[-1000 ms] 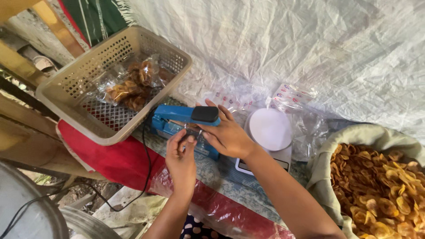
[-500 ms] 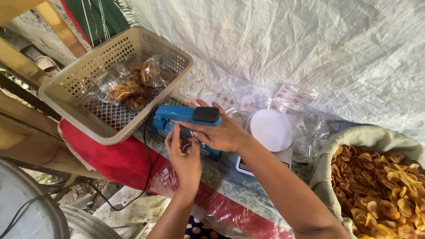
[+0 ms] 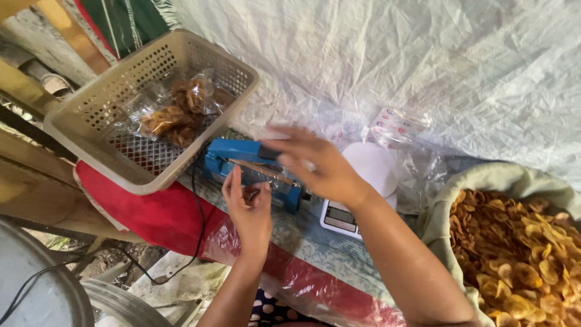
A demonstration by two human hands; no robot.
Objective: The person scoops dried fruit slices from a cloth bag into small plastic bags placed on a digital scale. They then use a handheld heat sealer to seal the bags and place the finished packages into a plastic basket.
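A blue heat sealer (image 3: 233,151) lies on the low table between a basket and a scale. My left hand (image 3: 249,209) is at the sealer's near side, fingers curled on a small clear packet (image 3: 253,195) held against the sealing bar. My right hand (image 3: 315,163) hovers blurred over the sealer's right end, fingers spread and holding nothing. It covers the sealer's black handle tip.
A beige plastic basket (image 3: 151,178) at the left holds sealed bags of fried chips (image 3: 181,109). A white digital scale (image 3: 372,163) stands right of the sealer, with empty clear bags (image 3: 399,124) behind it. An open sack of chips (image 3: 520,248) fills the right. A black cord (image 3: 196,212) hangs over the red cloth (image 3: 139,212).
My right hand has let go of the packet and lifted up over the sealer with fingers spread. My left hand stays at the sealing bar with the packet.
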